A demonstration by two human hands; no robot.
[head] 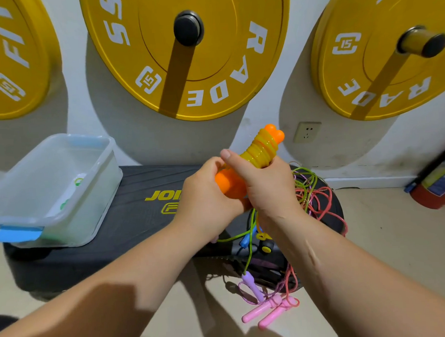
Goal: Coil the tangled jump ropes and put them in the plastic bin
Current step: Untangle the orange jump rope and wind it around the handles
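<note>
Head camera: a person's left hand (pixel 207 194) and right hand (pixel 267 184) hold a translucent yellow jump rope (pixel 262 149) wound in tight coils around its paired orange plastic handles (pixel 274 132). Each grip is curled closed on the bundle, the left at the lower end and the right around the middle, above a black step platform (pixel 141 181). A clear rectangular plastic bin with blue latches (pixel 101 195) stands on the platform's left end, well apart from the hands. A tangle of green, red and purple jump ropes (pixel 310 190) lies on its right end and spills onto the floor (pixel 382 238), beside two pink handles (pixel 269 313).
</note>
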